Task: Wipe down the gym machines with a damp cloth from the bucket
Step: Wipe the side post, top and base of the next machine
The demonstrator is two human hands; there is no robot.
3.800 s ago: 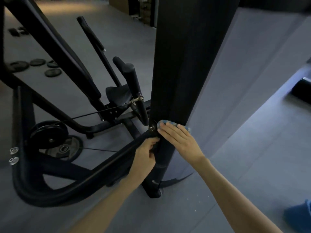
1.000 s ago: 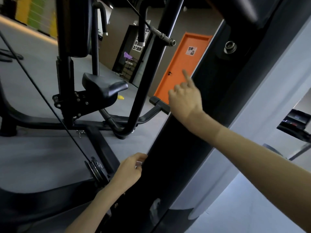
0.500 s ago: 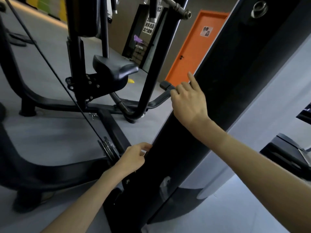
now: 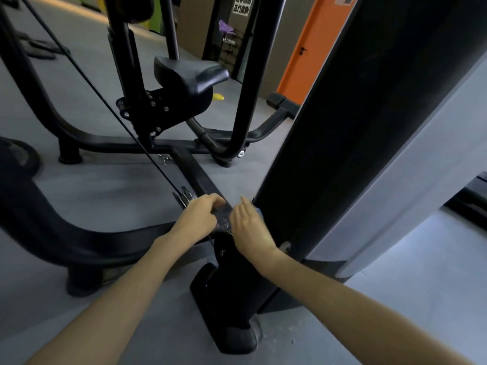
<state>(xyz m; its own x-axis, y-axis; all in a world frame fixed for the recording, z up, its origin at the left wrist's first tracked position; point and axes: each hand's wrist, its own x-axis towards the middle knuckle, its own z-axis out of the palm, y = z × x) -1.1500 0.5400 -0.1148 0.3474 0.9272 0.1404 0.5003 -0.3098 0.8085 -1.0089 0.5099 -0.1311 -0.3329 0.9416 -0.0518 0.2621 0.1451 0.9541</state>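
A grey floor fills most of the head view. On it stands one tall black column with a pale grey panel along its right side, and it ends low in one black foot. Left of the column lies one machine frame of thick curved black tube, touching the floor at several feet. One flat bar runs along the floor from the frame toward the column's base. One black padded seat sits above the frame on a bolted bracket, and behind it stands one orange door, shut. One thin cable slants down from the upper left to a small metal pulley bracket beside the bar's near end. Two bare hands meet at the column's base, close together but apart. The left hand sits on the bar's end just right of the pulley bracket, its fingers curled over the bar's edge and grasping it. The right hand lies against the column's lower left edge with its fingers fairly straight and released, pressing one blue cloth onto the column. Only a small corner of the cloth shows, between the fingers and the black surface.
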